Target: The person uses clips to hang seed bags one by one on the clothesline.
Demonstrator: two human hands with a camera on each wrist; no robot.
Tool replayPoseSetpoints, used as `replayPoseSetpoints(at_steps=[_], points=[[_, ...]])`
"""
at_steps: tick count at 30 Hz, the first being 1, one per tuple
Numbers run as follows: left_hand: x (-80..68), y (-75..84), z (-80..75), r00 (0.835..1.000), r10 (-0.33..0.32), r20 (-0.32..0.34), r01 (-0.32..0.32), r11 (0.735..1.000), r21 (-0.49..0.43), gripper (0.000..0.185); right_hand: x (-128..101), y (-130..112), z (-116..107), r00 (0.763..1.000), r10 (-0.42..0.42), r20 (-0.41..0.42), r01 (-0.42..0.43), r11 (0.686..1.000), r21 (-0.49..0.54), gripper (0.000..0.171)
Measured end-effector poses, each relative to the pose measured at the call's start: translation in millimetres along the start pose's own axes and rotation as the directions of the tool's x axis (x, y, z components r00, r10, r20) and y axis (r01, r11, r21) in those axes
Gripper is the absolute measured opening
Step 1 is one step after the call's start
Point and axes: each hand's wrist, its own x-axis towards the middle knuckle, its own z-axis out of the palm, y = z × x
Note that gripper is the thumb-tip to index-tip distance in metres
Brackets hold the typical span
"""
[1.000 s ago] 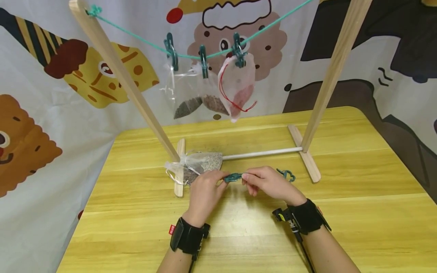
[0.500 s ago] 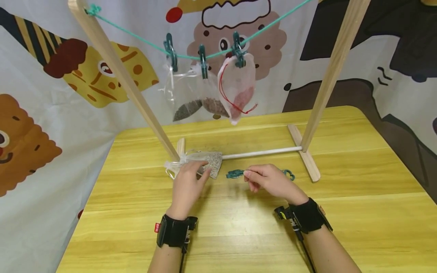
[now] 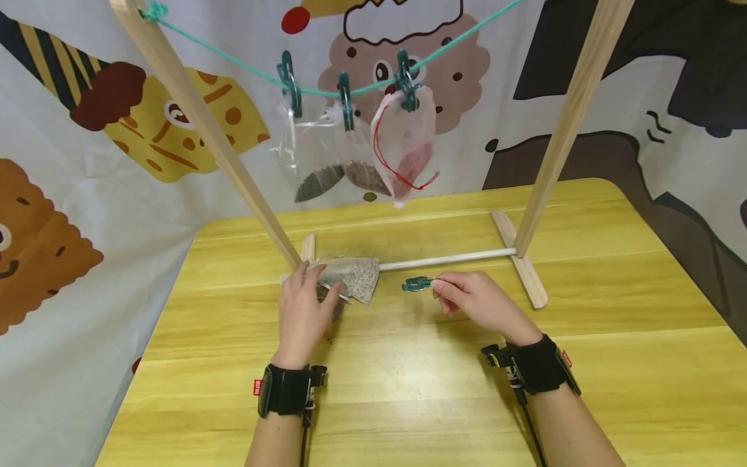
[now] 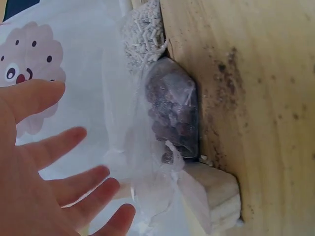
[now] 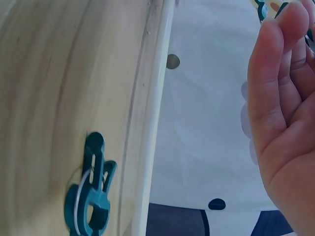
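Observation:
My right hand (image 3: 480,301) pinches a dark green clothespin (image 3: 417,284) by one end between thumb and fingertips, up off the table. In the right wrist view only a bit of that clothespin (image 5: 262,10) shows beyond the fingertips. My left hand (image 3: 300,318) reaches over sheer drawstring bags at the rack's left foot, its fingers spread. One bag holds pale grains (image 3: 364,275); the other, partly behind the hand, shows dark lumpy contents (image 4: 170,108) in the left wrist view. There the fingertips are spread beside the bags, with nothing between them.
Three filled bags, such as the pink one (image 3: 417,162), hang by clothespins from a green cord (image 3: 216,55) between wooden posts (image 3: 574,123). A white rod (image 3: 449,260) joins the feet. A second clothespin (image 5: 91,196) lies on the table (image 3: 397,402). Crumbs are scattered near the bags.
My left hand has let go of the clothespin and moved left to the bags, fingers spreading. My right hand has kept the clothespin, shifting slightly right and away from me.

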Motion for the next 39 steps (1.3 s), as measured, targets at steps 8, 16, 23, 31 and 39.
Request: replayPoseSetpoints(at_steps=[8,16,23,31,39], points=[[3.6,-3.8,4.2,0.992,-0.108,0.059,0.111,0.993,-0.047,0.064,-1,-2,-7,1.0,0.01,-0.013,-0.01,1.0,0.0,0.031],[5.2,-7.1,7.2,0.971,-0.219,0.092,0.231,0.96,-0.157,0.074,-2,-1,-7,1.0,0.0,-0.003,0.0,1.0,-0.017,0.033],[5.6,-8.6,9.8,0.98,-0.173,0.101,0.185,0.975,-0.12,0.052,-3,0,-9,1.0,-0.018,-0.004,0.018,0.998,-0.057,0.034],[1.1,-8.6,7.3,0.994,-0.095,0.045,0.1,0.99,-0.103,0.017,-5,0,-11,1.0,-0.016,-0.01,0.016,0.998,-0.054,0.034],[3.6,1.9,5.9,0.996,-0.067,0.051,0.076,0.976,-0.205,0.019,-6,0,-13,0.999,-0.022,-0.024,0.02,0.997,-0.073,0.032]])
